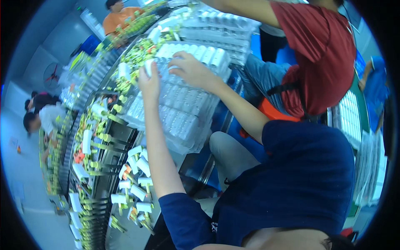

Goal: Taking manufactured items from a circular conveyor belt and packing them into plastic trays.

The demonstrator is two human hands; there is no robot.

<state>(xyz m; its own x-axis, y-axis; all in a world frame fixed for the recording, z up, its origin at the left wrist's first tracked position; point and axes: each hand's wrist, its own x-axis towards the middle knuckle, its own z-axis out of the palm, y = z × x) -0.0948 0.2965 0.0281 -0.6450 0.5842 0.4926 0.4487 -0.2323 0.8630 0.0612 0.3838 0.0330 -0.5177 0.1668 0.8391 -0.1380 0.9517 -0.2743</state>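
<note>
White piece in your left hand, above the filled tray

The white piece [148, 66] is small and tube-like, upright between the fingertips and thumb of your left hand [149, 85], at the left edge of the top tray [225, 66]. Your left hand is narrowed around it. Your right hand [195, 75] is just beside it, over the tray, with its fingers parted and curved; you cannot tell from this view whether the fingertips touch the parts below.

Under your hands, the clear plastic tray carries rows of white cylinders [204, 53] at its far side. The nearer part shows clear, ridged plastic over pale shapes, and more trays seem stacked beneath it.

Just left of the trays lies a crowd of yellow-green pieces [143, 49] with a few red bits. Nearer to you, on the table by your left forearm, white parts with green stems [138, 191] lie scattered. Further left runs a long line of dark slats [93, 206].

To your right sits a co-worker in a red shirt [321, 62], near another tray stack [221, 35]. Well beyond, at upper left, is a person in orange [118, 20].
</note>
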